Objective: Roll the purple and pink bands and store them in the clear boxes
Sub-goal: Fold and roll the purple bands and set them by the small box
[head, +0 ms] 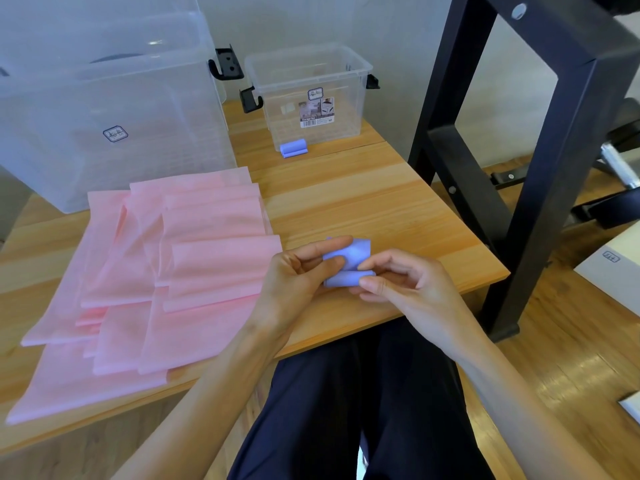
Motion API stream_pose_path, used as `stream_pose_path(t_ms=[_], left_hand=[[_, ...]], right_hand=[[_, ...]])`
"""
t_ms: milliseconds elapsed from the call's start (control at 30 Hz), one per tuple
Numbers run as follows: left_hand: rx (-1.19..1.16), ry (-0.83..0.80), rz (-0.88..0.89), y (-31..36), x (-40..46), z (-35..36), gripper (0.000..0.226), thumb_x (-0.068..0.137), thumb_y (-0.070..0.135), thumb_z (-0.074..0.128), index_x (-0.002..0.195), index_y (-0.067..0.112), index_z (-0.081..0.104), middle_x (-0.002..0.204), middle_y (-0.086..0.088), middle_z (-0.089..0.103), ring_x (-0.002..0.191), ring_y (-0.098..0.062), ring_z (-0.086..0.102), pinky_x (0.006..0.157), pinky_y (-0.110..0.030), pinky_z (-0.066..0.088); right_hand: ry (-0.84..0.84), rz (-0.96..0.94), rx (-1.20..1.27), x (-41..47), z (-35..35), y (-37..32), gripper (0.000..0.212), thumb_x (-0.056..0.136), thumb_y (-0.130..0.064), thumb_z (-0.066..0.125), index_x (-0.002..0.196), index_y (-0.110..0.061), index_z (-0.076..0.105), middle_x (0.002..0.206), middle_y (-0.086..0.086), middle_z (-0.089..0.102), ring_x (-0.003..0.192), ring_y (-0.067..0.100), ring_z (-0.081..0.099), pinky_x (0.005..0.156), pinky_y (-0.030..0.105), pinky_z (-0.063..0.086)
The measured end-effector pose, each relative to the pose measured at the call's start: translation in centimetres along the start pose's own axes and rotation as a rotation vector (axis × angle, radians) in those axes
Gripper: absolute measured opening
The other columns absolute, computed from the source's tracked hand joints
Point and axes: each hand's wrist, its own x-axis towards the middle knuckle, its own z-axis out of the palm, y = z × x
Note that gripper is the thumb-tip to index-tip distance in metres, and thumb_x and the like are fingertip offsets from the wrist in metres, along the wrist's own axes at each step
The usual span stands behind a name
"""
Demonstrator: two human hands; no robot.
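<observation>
Purple band (348, 263), partly rolled, sits between both hands just above the wooden table (381, 209), toward its 5 o'clock corner. Left hand (298, 271) pinches its left end, thumb and forefinger curled onto the roll; right hand (405, 282) pinches the lower right end with curled fingers. Pink bands (166, 271) lie flat and overlapping in a pile at 9 o'clock of the hands, touching the table. A rolled purple band (293, 147) lies at 12 o'clock, just in front of the small clear box (308, 95), which stands open-topped. The large clear box (104, 116) stands at 10 o'clock, behind the pink pile. A black metal frame (540, 150) rises at 2 o'clock.
</observation>
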Motion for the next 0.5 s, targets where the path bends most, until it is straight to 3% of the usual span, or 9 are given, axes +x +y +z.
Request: stream_pose_path(t_ms=[133, 267, 400, 500], left_hand=[[0.049, -0.002, 0.012, -0.02, 0.22, -0.34, 0.032, 0.093, -0.001, 0.06, 0.103, 0.026, 0.074, 0.097, 0.01, 0.076, 0.096, -0.003, 0.067, 0.086, -0.018, 0.053], [0.061, -0.016, 0.026, 0.26, 0.2, -0.14, 0.031, 0.094, -0.001, 0.059, 0.107, 0.024, 0.071, 0.068, 0.021, 0.067, 0.066, 0.009, 0.057, 0.064, -0.009, 0.045], [0.093, -0.027, 0.081, 0.19, 0.12, -0.1, 0.03, 0.093, 0.001, 0.061, 0.108, 0.024, 0.072, 0.074, 0.016, 0.072, 0.071, 0.004, 0.061, 0.068, -0.01, 0.047], [0.102, -0.039, 0.093, 0.27, -0.03, -0.06, 0.03, 0.093, 0.0, 0.06, 0.116, 0.018, 0.069, 0.061, 0.021, 0.064, 0.061, 0.008, 0.056, 0.063, -0.007, 0.043]], right_hand=[[-0.029, 0.027, -0.039, 0.14, -0.17, -0.14, 0.013, 0.09, 0.0, 0.066, 0.101, 0.004, 0.069, 0.095, 0.019, 0.072, 0.085, 0.023, 0.075, 0.075, 0.026, 0.06], [-0.02, 0.059, -0.019, 0.17, -0.26, -0.31, 0.012, 0.09, 0.0, 0.066, 0.101, 0.005, 0.069, 0.092, 0.019, 0.072, 0.082, 0.025, 0.075, 0.072, 0.027, 0.061], [0.021, 0.09, -0.008, 0.2, -0.1, -0.74, 0.014, 0.09, -0.004, 0.067, 0.103, 0.002, 0.065, 0.093, 0.019, 0.072, 0.078, 0.026, 0.075, 0.071, 0.03, 0.062], [0.065, 0.136, 0.038, 0.34, 0.04, -1.01, 0.028, 0.088, -0.007, 0.071, 0.109, -0.005, 0.053, 0.089, 0.021, 0.073, 0.073, 0.03, 0.075, 0.069, 0.033, 0.062]])
